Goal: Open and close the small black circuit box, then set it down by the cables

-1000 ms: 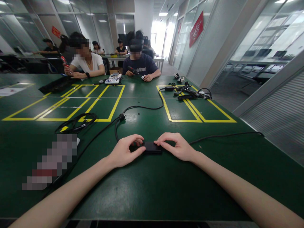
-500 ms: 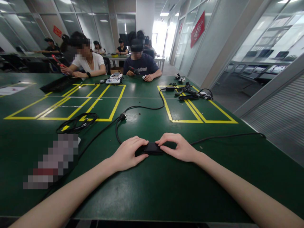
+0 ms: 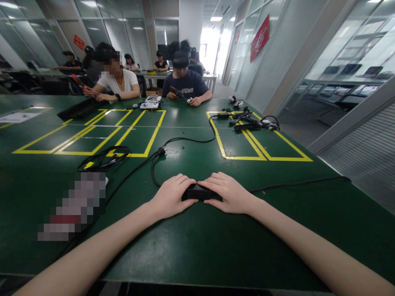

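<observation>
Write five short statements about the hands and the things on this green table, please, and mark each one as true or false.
1. The left hand and the right hand both touch the black power adapter. True.
2. The black plug lies to the right of the right hand. False: the black plug lies left of the adapter and farther from the person.
3. A coiled black cable lies on the left part of the green table. True.
4. The tape marks on the table are red. False: the tape marks are yellow.
5. A person in a white top sits across the table. True.
</observation>
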Motion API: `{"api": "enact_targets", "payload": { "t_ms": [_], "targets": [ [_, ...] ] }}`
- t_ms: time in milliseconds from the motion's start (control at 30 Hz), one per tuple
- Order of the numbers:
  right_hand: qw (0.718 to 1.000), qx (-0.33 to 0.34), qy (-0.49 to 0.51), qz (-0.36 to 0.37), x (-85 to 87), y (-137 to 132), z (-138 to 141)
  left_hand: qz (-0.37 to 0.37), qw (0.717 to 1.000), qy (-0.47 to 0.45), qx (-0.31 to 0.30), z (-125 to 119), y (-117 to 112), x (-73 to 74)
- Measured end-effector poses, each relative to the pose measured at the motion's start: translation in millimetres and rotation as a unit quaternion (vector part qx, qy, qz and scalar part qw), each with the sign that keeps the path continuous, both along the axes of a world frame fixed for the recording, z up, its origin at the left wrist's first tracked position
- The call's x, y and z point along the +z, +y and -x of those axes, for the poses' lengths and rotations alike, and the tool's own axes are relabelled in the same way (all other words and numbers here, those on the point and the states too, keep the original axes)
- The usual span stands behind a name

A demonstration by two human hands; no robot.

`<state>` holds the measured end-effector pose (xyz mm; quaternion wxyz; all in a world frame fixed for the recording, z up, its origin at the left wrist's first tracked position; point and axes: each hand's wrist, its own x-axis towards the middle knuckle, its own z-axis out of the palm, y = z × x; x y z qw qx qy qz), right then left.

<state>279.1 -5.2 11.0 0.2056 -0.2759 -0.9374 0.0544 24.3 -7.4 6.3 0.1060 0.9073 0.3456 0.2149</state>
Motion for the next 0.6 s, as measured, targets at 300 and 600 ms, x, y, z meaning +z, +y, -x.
{"api": "enact_targets", "payload": {
  "t_ms": [300, 600],
  "targets": [
    [1.000, 0.011, -0.015, 0.009, -3.9, -0.6, 5.8, -0.059, 0.996, 0.059, -0.030, 0.4, -1.2, 1.2],
    [0.999, 0.031, -0.029, -0.017, 1.5, -5.4, 6.1, -0.083, 0.993, 0.062, -0.062, 0.4, -3.5, 3.8]
  ]
}}
